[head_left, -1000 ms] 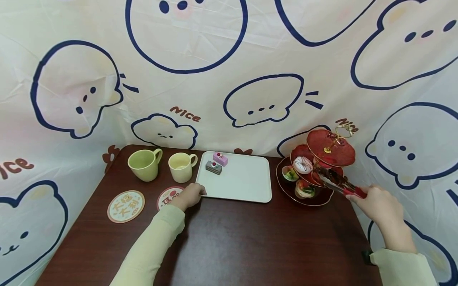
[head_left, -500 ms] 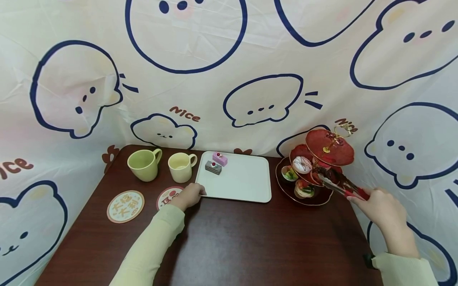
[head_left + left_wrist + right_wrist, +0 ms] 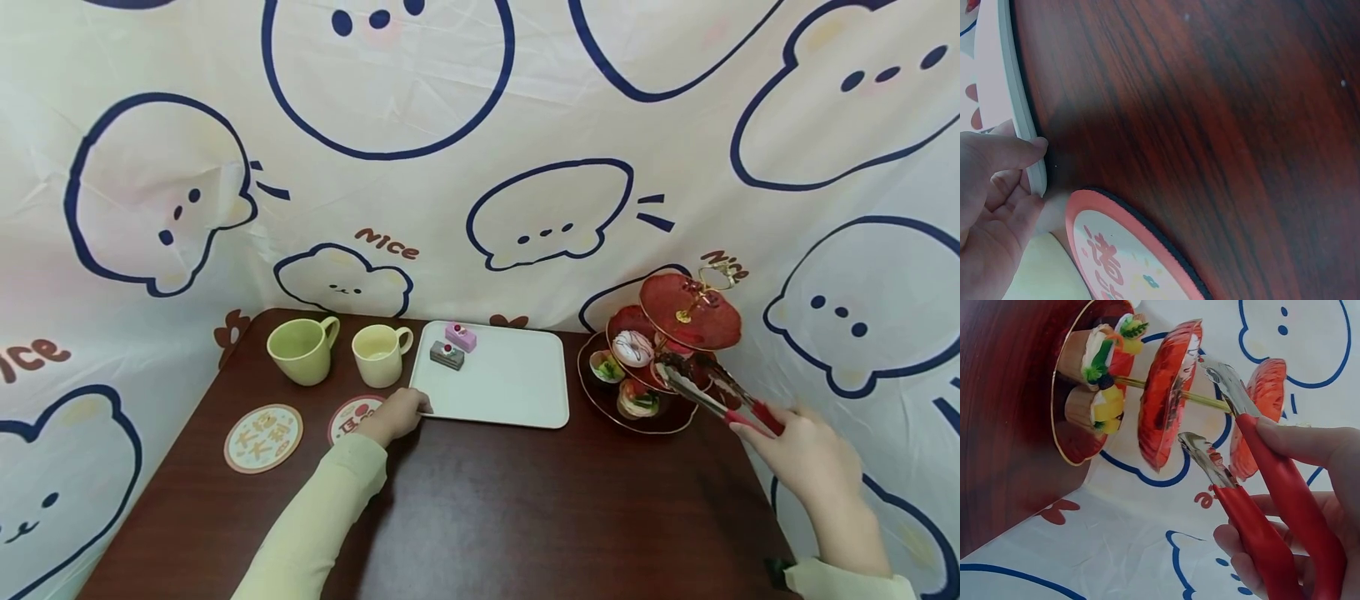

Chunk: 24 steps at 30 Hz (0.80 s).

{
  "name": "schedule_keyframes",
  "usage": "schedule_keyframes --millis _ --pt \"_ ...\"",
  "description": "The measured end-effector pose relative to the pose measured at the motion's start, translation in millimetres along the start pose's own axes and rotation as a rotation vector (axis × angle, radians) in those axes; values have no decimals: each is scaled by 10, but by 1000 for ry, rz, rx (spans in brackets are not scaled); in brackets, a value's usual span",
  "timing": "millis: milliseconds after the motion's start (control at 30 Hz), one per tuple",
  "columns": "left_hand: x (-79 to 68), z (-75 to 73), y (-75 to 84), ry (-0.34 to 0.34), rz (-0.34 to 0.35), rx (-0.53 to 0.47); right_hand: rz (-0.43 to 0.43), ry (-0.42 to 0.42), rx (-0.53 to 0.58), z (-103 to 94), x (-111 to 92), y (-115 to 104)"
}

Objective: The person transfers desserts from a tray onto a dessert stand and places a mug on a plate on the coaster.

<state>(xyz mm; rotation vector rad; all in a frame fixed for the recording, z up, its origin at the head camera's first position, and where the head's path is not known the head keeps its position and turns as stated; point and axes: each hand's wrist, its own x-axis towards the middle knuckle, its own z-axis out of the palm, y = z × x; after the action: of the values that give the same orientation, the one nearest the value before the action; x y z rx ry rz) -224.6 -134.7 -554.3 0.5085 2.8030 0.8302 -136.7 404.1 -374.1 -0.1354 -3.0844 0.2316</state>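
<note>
My left hand (image 3: 402,412) pinches the front left corner of a white tray (image 3: 517,392), thumb on one face and fingers on the other in the left wrist view. Two small cake slices, one pink (image 3: 461,337) and one grey-brown (image 3: 447,356), lie at the tray's left end. My right hand (image 3: 813,454) grips red-handled metal tongs (image 3: 1266,506). Their spread tips reach to the middle tier of a red three-tier stand (image 3: 1172,394), just under its top plate. A white donut (image 3: 632,348) sits on that middle tier. Fruit-topped cupcakes (image 3: 1088,409) fill part of the bottom plate.
Left of the tray stand a green mug (image 3: 300,354) and a cream mug (image 3: 378,362). Two round coasters, one white with gold lettering (image 3: 262,439) and one red-rimmed (image 3: 348,419), lie before them. A printed cloth (image 3: 555,83) hangs behind the dark wooden table (image 3: 540,517).
The tongs have spread wider, and my right hand has shifted slightly right and toward me. My left hand stays at the tray corner.
</note>
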Motion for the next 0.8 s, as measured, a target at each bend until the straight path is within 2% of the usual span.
schedule_keyframes --millis 200,367,567,800 --pt "-5 0 19 5 0 -4 2 32 17 -7 -97 -77" --pt "-9 -7 15 -4 -6 6 21 -5 36 -29 -150 -154" --pt "-20 0 14 2 20 7 28 -34 54 -19 -220 -238" --pt "1 10 -10 5 19 8 -33 37 54 61 -265 -374"
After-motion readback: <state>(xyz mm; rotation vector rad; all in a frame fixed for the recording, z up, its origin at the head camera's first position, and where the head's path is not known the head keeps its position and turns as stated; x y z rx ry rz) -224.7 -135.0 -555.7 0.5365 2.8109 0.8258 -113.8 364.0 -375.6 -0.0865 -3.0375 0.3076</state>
